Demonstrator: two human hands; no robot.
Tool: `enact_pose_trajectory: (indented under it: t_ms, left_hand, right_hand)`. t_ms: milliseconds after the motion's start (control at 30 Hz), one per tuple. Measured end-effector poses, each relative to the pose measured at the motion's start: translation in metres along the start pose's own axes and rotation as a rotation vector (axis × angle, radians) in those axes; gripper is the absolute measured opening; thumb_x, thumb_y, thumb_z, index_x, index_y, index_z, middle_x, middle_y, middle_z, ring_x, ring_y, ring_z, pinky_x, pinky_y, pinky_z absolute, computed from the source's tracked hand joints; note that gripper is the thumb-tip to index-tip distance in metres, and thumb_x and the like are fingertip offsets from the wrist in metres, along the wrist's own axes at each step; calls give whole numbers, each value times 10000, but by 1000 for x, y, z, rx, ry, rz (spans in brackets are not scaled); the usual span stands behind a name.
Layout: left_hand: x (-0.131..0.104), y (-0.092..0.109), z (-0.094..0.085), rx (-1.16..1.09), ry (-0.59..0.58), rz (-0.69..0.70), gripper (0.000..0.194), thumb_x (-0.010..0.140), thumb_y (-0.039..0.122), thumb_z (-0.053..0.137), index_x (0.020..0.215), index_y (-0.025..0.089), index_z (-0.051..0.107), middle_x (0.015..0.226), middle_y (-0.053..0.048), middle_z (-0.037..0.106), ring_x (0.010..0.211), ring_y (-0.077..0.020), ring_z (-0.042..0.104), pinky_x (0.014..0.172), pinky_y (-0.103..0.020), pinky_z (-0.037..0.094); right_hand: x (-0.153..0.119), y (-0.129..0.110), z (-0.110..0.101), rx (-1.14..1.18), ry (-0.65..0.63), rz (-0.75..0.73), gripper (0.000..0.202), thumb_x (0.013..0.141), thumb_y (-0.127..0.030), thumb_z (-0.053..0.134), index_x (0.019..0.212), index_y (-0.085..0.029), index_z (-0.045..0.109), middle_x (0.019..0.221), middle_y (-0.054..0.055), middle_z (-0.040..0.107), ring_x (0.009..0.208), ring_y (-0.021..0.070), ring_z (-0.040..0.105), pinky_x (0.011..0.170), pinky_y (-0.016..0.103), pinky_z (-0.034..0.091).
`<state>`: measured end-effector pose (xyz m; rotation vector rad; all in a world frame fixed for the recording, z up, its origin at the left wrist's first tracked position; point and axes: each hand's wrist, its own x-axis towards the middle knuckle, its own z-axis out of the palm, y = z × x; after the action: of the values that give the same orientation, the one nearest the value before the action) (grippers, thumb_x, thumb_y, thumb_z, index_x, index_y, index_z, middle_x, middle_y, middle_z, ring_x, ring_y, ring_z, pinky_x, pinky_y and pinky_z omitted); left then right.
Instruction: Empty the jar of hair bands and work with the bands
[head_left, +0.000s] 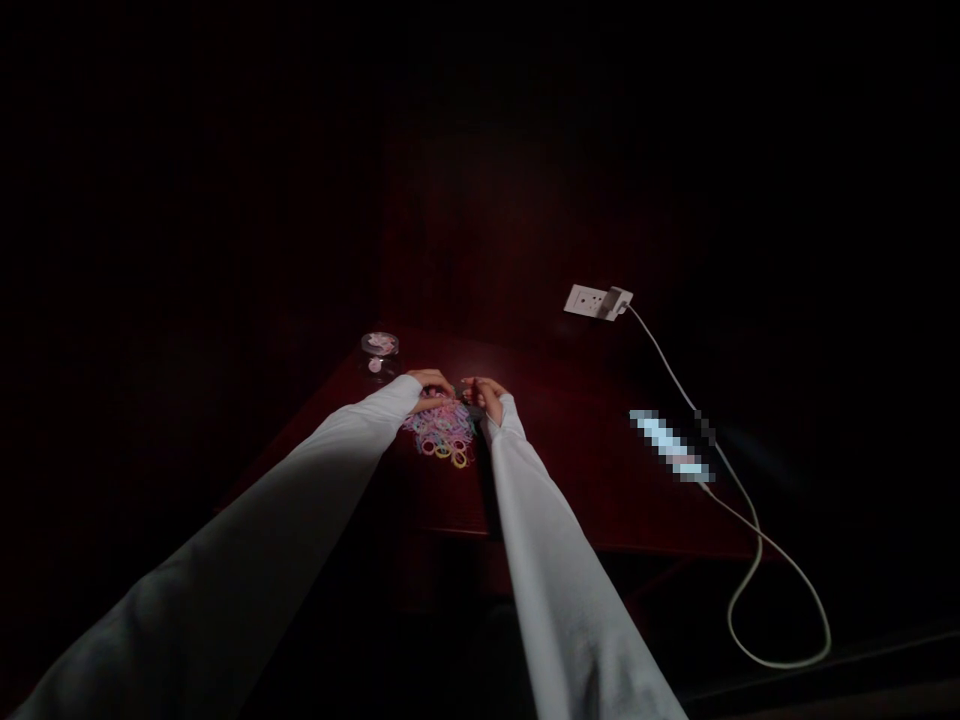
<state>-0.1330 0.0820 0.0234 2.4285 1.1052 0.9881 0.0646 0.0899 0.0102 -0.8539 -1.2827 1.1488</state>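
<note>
A heap of small pastel elastic hair ties (442,430) lies on the dark red table, with a few yellow and pink rings loose at its near edge. My left hand (433,385) is over the far left side of the heap, its fingers bent inward and closed. Facing it from the right, my right hand (489,393) has its fingers curled together, close to the left fingertips. Something small and dark shows between the two hands. Whatever each hand pinches is too small and dim to make out.
A clear lidded jar (380,357) with pinkish pieces stands at the left rear. On the right lies a lit, pixelated device (670,445) on a white cable (660,355), which runs to a charger in the wall socket (585,300) and loops past the table's front edge. Surroundings are very dark.
</note>
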Motion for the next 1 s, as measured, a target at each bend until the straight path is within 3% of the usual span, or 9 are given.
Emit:
enact_pose_trajectory:
  t_ms: [133, 633, 900, 1000]
  left_hand:
    - [0, 1, -2, -21, 17, -19, 313, 874, 397, 623, 1045, 180, 771, 951, -59, 702, 719, -131, 570, 649, -226, 426]
    - [1, 1, -3, -101, 96, -65, 288, 877, 399, 635, 960, 186, 809, 906, -63, 753, 774, -162, 640, 702, -246, 473]
    - [1, -5, 1, -72, 117, -64, 321, 895, 427, 625, 961, 169, 803, 863, -60, 732, 733, -156, 614, 680, -252, 450]
    - [-1, -5, 3, -83, 139, -53, 325, 912, 421, 598, 961, 166, 793, 865, -60, 720, 709, -148, 605, 650, -247, 446]
  right_hand:
    - [-2, -3, -2, 3, 51, -9, 294, 705, -483, 687, 824, -216, 719, 661, -4, 690, 698, 168, 662, 645, 265, 494]
    - [-7, -6, -5, -87, 55, 12, 281, 754, -451, 607, 779, -206, 743, 718, 11, 710, 731, 166, 640, 661, 258, 473]
    - [2, 1, 1, -132, 39, 0, 276, 706, -463, 623, 721, -209, 731, 718, 23, 716, 760, 196, 637, 765, 307, 493]
    - [-2, 3, -3, -185, 4, -47, 294, 724, -483, 628, 742, -211, 737, 804, 45, 733, 802, 211, 632, 805, 331, 486]
